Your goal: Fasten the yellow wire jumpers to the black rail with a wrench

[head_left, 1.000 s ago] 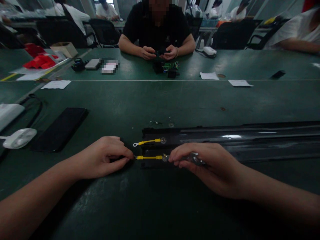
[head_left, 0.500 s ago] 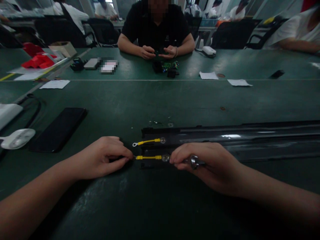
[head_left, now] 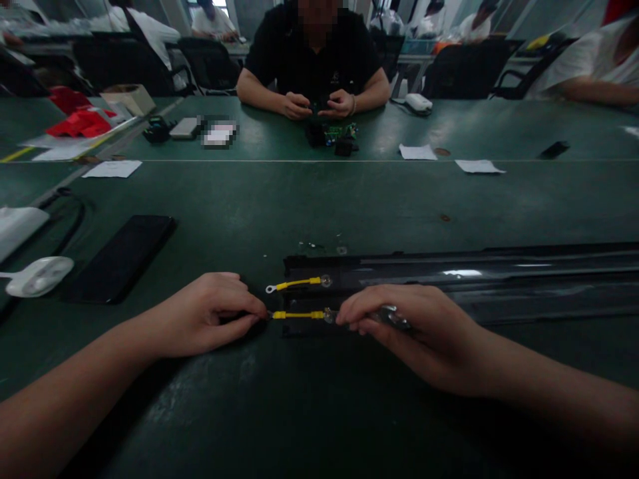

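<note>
A long black rail (head_left: 449, 283) lies across the green table (head_left: 309, 199), running off to the right. Two short yellow wires are fixed at its left end. My left hand (head_left: 204, 316) pinches the free end of the near yellow wire (head_left: 298, 315). My right hand (head_left: 414, 329) is closed on a small metal tool (head_left: 392, 317) whose tip sits at the screw end of that wire. The far yellow wire (head_left: 294, 284) lies loose with its ring terminal off the rail's end.
A black phone (head_left: 120, 256) and a white device (head_left: 37, 276) lie to the left. Small screws (head_left: 319, 246) sit just beyond the rail. Across the table a person in black handles small parts (head_left: 332, 133). Papers (head_left: 417, 152) lie further back.
My right hand has turned slightly on the tool, whose shiny end showed half a second ago and is now partly covered. My left hand has stayed in place.
</note>
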Tool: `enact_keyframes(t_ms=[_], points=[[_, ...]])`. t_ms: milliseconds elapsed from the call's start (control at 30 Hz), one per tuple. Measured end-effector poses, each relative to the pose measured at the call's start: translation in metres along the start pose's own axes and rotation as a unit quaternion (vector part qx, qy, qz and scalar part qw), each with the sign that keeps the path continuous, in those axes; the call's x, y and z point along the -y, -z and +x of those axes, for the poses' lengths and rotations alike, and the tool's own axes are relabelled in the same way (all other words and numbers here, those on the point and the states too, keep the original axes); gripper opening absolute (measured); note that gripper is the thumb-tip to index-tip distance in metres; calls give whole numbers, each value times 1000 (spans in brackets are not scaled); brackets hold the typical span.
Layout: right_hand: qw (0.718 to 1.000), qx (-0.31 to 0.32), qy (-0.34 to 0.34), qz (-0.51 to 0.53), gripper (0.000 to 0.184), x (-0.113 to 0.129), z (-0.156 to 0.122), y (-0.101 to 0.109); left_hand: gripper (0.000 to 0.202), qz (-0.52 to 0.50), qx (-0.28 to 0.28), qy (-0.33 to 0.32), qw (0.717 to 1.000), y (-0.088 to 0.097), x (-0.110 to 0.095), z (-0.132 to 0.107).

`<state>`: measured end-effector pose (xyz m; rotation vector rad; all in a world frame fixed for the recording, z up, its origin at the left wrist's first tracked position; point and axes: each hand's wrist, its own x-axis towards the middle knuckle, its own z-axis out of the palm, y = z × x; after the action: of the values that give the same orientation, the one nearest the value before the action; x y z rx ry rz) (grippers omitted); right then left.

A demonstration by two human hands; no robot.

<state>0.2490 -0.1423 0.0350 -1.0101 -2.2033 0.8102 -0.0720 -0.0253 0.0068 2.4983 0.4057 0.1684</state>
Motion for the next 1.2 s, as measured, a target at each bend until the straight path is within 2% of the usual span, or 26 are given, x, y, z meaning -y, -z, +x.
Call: enact_keyframes(t_ms=[167, 567, 800, 1200], points=[[1000, 3, -8, -4, 23, 0, 0, -1, 17, 0, -4, 0, 1000, 1, -1, 0], [1000, -13, -16, -8, 13, -3, 4, -4, 16, 5, -5, -3, 1000, 1, 0, -1], [1000, -5, -25, 2, 16, -4, 6, -3, 16, 8, -9, -4, 1000, 0, 0, 0], [1000, -20, 9, -6, 16, 2, 11, 1, 17, 10, -12, -2, 1000, 1, -3, 1]])
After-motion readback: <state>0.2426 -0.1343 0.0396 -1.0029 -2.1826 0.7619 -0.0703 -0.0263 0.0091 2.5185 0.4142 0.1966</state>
